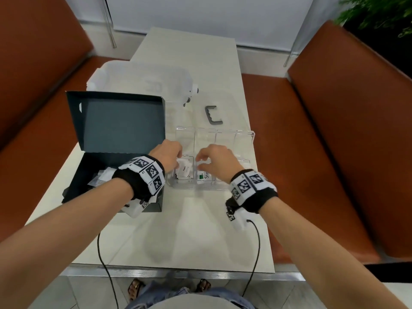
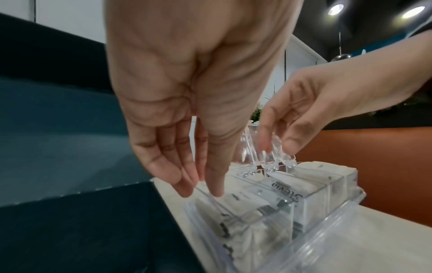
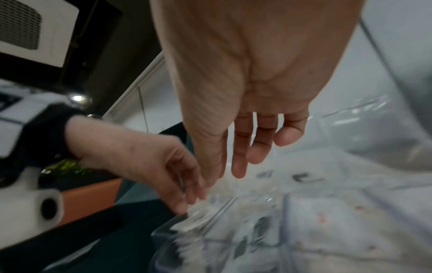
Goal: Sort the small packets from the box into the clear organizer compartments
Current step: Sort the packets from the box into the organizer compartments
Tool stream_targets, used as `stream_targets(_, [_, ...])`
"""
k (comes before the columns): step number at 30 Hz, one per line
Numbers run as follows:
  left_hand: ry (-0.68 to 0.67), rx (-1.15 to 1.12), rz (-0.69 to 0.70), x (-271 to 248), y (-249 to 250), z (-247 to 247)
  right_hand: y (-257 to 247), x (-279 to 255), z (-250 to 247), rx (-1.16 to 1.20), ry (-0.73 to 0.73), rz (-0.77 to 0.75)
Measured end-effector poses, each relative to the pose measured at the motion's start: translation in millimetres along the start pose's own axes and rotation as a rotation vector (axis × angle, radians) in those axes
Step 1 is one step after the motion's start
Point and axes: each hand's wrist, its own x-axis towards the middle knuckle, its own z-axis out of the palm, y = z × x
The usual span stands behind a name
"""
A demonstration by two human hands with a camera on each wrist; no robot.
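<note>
Packets (image 1: 184, 169): thin paper sachets, light, floppy, likely slick in a stack, so pinch by the edges. Some sit in the near-left cells of the clear organizer (image 1: 245, 139), rigid, glossy acrylic; more remain in the matte black card box (image 1: 93, 175) at 9 o'clock from it. Left hand (image 1: 167, 156): fingers relaxed, straight, tips just touching the packets, gripping nothing. Right hand (image 1: 217, 161) pinches a clear divider (image 2: 275, 157).
</note>
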Motion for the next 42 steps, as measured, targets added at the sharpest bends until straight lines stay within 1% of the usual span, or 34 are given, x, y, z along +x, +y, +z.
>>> stream_targets(3, [0.003,-0.05,-0.022,-2.2,-3.4,3.8,-18.6,18.5,21.6,-0.176,-0.05,-0.053])
stream_targets(6, [0.001,-0.088,-0.027,-3.9,-7.4,6.4,-22.8,27.1,35.0,-0.378,-0.077,-0.093])
stream_targets(12, [-0.007,-0.116,-0.012,-6.3,-13.9,8.4,-19.5,32.8,42.9,-0.429,-0.079,-0.099])
stream_targets(23, [-0.018,-0.121,0.025,-6.0,-14.1,8.3,-20.9,33.8,40.7,-0.316,-0.106,-0.096])
stream_targets(28, [0.003,-0.118,0.054,-11.1,-15.6,-0.2,-19.2,32.6,29.6,-0.225,-0.044,-0.094])
stream_targets(30, [0.028,-0.119,0.075,-15.5,-17.1,-8.7,-19.9,31.8,17.2,-0.119,0.019,-0.096])
stream_targets(33, [0.031,-0.179,0.103,-25.9,-24.5,-26.9,-29.0,32.3,-3.1,0.178,0.124,-0.11])
stream_targets(35, [0.035,-0.224,0.121,-34.7,-37.4,-39.2,-43.2,35.5,-12.1,0.292,0.152,-0.137])
stream_targets(38, [0.05,-0.239,0.126,-47.3,-68.7,-53.4,-73.4,45.1,-13.4,0.342,0.078,-0.183])
stream_targets(40, [0.046,-0.193,0.103,-52.4,-93.0,-59.1,-95.8,53.0,-7.7,0.282,-0.021,-0.229])
stream_targets(42, [0.003,-0.112,0.072,-55.7,-117.3,-61.8,-117.2,61.8,3.0,0.197,-0.118,-0.272])
